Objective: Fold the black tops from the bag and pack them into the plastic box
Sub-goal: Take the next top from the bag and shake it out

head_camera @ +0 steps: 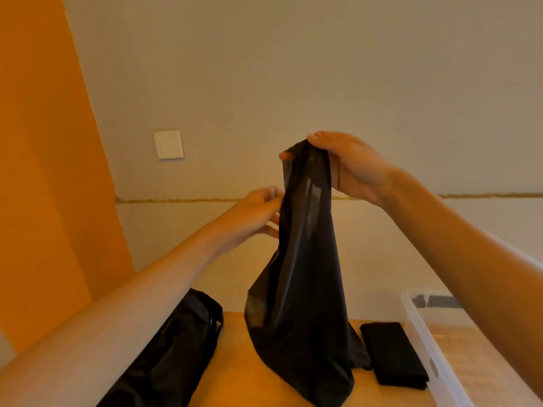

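A thin black top (302, 289) hangs bunched above the wooden table (238, 374), its lower end resting on the surface. My right hand (346, 165) pinches the top's upper end, raised high at centre. My left hand (252, 215) is lower, its fingers pinching the fabric's left edge. A black bag (176, 348) lies on the table at the left, partly hidden by my left forearm. A folded black top (392, 355) lies flat to the right of the hanging one. The clear plastic box (423, 333) stands at the right edge, partly behind my right arm.
A pale wall stands right behind the table with a white switch (168, 144) on it. An orange wall panel (44, 171) fills the left side. Bare tabletop shows between the bag and the hanging top.
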